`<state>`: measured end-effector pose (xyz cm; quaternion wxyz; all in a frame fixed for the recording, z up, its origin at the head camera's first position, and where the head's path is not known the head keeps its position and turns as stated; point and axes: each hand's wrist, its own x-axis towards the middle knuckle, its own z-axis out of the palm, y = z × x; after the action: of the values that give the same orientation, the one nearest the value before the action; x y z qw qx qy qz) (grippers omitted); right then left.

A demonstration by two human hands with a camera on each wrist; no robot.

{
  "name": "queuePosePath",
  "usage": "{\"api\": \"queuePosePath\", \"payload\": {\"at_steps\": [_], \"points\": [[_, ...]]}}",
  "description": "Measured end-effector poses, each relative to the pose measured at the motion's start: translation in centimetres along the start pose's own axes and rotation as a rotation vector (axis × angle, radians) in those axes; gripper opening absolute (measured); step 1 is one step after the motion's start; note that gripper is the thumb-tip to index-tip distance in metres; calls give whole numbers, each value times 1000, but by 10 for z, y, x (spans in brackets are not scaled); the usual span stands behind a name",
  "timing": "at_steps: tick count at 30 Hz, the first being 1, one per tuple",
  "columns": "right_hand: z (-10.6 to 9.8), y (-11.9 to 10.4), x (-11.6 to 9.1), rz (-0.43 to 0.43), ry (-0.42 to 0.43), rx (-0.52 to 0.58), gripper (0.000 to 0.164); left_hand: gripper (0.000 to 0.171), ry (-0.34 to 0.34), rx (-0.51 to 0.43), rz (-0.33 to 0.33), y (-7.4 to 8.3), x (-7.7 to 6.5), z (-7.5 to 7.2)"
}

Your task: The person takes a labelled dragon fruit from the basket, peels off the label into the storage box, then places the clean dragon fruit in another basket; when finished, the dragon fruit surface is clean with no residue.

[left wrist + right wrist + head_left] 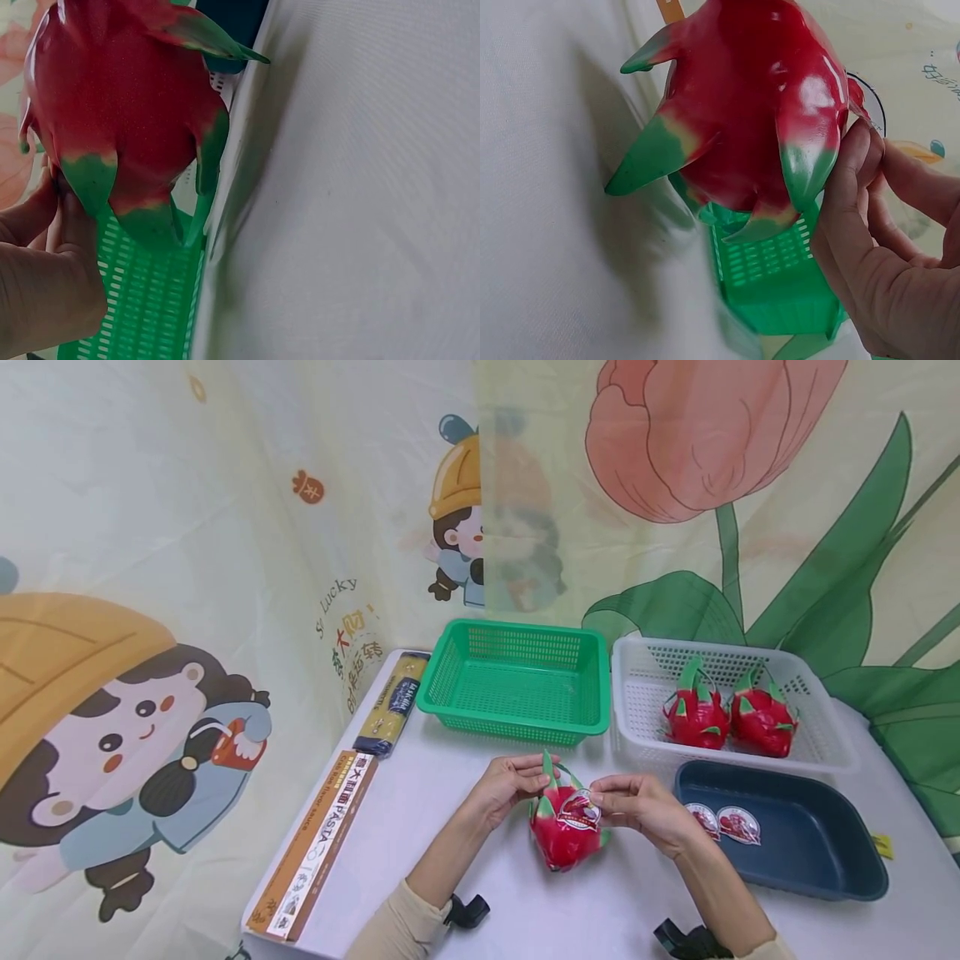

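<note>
A red dragon fruit (564, 843) with green-tipped scales is between both hands over the white table. My left hand (513, 785) pinches it near its green top, at the upper left. A round label with a fruit picture (579, 811) lies against its upper side, and the thumb and fingers of my right hand (637, 806) pinch the label's edge. Up close, the left wrist view has the dragon fruit (124, 97) beside the left hand (52, 270). In the right wrist view the fruit (742, 97) hides most of the label behind it.
Behind the hands stands a green basket (517, 727). A white basket (626, 727) at the back right holds two more dragon fruits (697, 718). Two labels (738, 825) lie in a dark blue tray (810, 852). A pasta box (311, 852) and a spaghetti pack (393, 703) line the left edge.
</note>
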<state>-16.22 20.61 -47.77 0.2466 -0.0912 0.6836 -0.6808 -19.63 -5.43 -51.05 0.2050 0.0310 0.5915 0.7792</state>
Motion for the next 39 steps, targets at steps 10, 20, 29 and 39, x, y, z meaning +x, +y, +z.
{"api": "queuePosePath", "payload": {"at_steps": [10,20,29,39], "points": [[-5,3,3,25,-44,85,17,34,7,-6,1,-3,1,-2],[-7,5,4,40,-60,148,19,34,43,-24,9,-3,0,-2],[-8,3,4,40,-92,217,24,36,61,-54,19,-4,2,-1],[-7,-2,0,30,32,121,18,36,62,-45,15,-5,1,-3]]}}
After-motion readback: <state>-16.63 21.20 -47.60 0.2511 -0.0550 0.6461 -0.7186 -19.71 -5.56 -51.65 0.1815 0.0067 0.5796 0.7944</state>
